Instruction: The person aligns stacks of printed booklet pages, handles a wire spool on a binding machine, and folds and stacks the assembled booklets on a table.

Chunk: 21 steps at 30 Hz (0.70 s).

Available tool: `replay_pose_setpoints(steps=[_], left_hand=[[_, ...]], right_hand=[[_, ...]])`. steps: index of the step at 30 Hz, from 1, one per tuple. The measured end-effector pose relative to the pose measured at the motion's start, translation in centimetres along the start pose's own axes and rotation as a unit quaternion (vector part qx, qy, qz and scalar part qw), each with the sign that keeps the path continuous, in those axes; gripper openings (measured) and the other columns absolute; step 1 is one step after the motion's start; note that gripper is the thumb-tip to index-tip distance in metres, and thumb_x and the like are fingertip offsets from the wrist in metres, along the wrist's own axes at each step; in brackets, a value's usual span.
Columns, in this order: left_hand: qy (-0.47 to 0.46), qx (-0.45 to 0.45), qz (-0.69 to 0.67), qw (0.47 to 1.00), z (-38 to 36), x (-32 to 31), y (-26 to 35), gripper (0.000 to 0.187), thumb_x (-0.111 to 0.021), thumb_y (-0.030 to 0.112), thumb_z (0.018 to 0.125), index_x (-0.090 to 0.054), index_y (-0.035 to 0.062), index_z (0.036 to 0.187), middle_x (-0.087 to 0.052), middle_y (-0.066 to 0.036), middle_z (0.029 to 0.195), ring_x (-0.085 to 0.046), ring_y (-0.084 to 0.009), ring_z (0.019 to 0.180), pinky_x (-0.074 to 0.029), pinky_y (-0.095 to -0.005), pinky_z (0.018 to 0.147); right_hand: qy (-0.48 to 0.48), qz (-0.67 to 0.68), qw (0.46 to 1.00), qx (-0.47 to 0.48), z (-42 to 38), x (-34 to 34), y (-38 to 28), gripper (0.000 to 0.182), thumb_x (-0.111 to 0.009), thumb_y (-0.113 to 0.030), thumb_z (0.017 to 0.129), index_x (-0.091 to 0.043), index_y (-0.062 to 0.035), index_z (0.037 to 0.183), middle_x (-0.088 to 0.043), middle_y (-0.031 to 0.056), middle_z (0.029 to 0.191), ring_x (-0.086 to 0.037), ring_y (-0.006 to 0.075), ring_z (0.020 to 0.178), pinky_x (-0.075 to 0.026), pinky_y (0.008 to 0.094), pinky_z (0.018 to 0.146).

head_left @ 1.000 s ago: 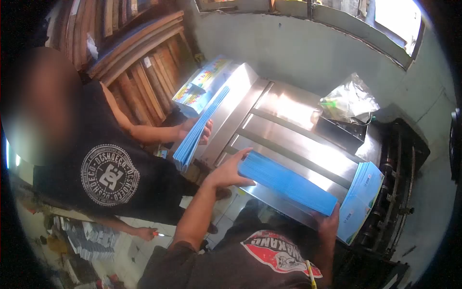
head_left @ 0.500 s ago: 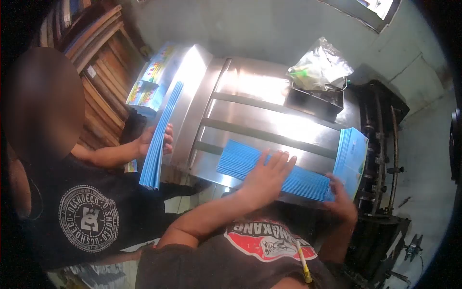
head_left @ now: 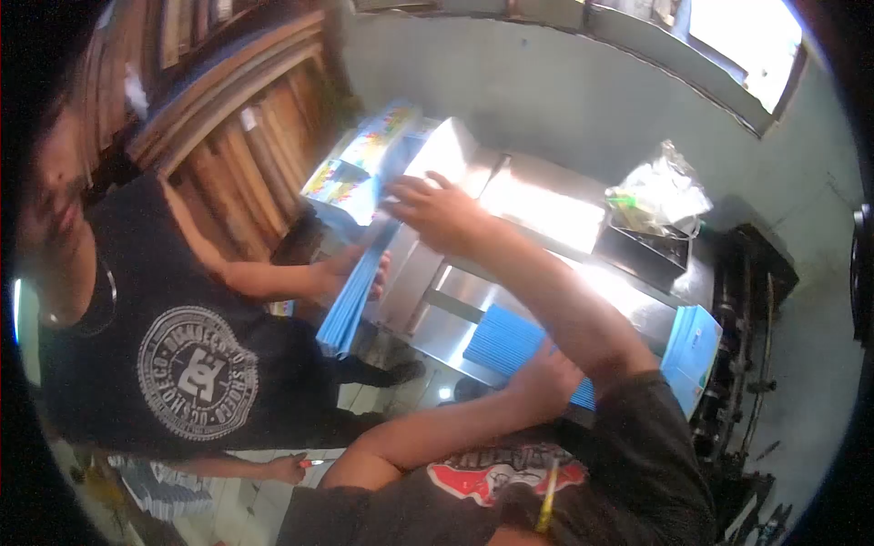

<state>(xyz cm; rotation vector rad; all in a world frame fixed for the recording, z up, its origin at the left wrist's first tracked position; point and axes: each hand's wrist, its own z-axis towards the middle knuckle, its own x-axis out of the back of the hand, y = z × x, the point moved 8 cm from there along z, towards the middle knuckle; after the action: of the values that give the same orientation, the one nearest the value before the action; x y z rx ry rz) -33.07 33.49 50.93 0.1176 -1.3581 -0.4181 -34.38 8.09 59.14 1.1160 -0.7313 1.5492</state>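
A long row of blue folded sheets [head_left: 499,341] lies on the metal table, partly hidden by my arms. My left hand [head_left: 548,378] is closed around the row near its middle. My right hand [head_left: 435,214] reaches across to the left, its fingers at the upper end of a second bundle of blue folded sheets [head_left: 350,305]. A co-worker's hand [head_left: 350,273] grips that same bundle lower down. The bundle stands tilted, fanned slightly at its bottom end.
Printed, colourful stacks [head_left: 364,159] stand at the table's far left. More blue printed sheets [head_left: 692,350] stand at the right end. A dark box [head_left: 642,250] with a plastic bag [head_left: 665,187] sits at the back. The co-worker's other hand [head_left: 287,469] holds a small tool.
My right hand has left the right end of the row and crossed to the co-worker's bundle. My left hand has changed from lying flat to closed. The view has shifted.
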Motion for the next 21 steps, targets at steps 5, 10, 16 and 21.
replay_pose_setpoints(steps=[5, 10, 16, 21], left_hand=[[0.008, 0.039, -0.185, 0.982, -0.4, 2.0, -0.1, 0.047, -0.062, 0.036, 0.087, -0.054, 0.0046, 0.121, -0.058, -0.019, 0.121, -0.055, -0.0365, 0.115, -0.043, -0.0491, 0.095], [-0.185, 0.127, -0.105, 0.969, -0.8, -4.1, -1.4, 0.064, -0.059, 0.04, 0.092, -0.037, 0.0108, 0.145, -0.042, -0.015, 0.147, -0.041, -0.0326, 0.134, -0.03, -0.0445, 0.112], [-0.096, -0.012, 0.12, 0.988, -0.1, -0.7, 1.0, 0.07, -0.07, 0.042, 0.081, -0.045, 0.0114, 0.139, -0.053, -0.017, 0.134, -0.048, -0.0335, 0.126, -0.035, -0.0506, 0.105], [-0.084, 0.026, 0.067, 0.994, 0.4, -0.1, 0.6, 0.07, -0.073, 0.047, 0.077, -0.049, 0.0079, 0.13, -0.056, -0.015, 0.125, -0.05, -0.0306, 0.121, -0.035, -0.0494, 0.102]], right_hand=[[-0.019, 0.142, 0.988, -0.058, 3.5, -6.6, -0.2, 0.018, -0.061, -0.018, 0.083, -0.068, -0.0192, 0.1, -0.068, 0.0043, 0.104, -0.064, 0.0248, 0.105, -0.043, 0.0453, 0.1], [0.033, 0.062, 0.997, -0.042, -1.0, 0.4, 0.3, 0.01, -0.061, -0.02, 0.083, -0.07, -0.0213, 0.088, -0.07, -0.0004, 0.089, -0.068, 0.0222, 0.094, -0.047, 0.0389, 0.091], [0.028, 0.046, 0.992, -0.11, -5.5, 7.3, 1.9, 0.01, -0.06, -0.015, 0.082, -0.068, -0.0173, 0.078, -0.069, 0.0013, 0.086, -0.067, 0.0227, 0.088, -0.05, 0.0393, 0.082], [0.072, -0.048, 0.995, -0.05, -13.7, 15.6, 3.8, 0.01, -0.061, -0.011, 0.082, -0.069, -0.0166, 0.083, -0.069, 0.0034, 0.091, -0.067, 0.0228, 0.093, -0.044, 0.0386, 0.101]])
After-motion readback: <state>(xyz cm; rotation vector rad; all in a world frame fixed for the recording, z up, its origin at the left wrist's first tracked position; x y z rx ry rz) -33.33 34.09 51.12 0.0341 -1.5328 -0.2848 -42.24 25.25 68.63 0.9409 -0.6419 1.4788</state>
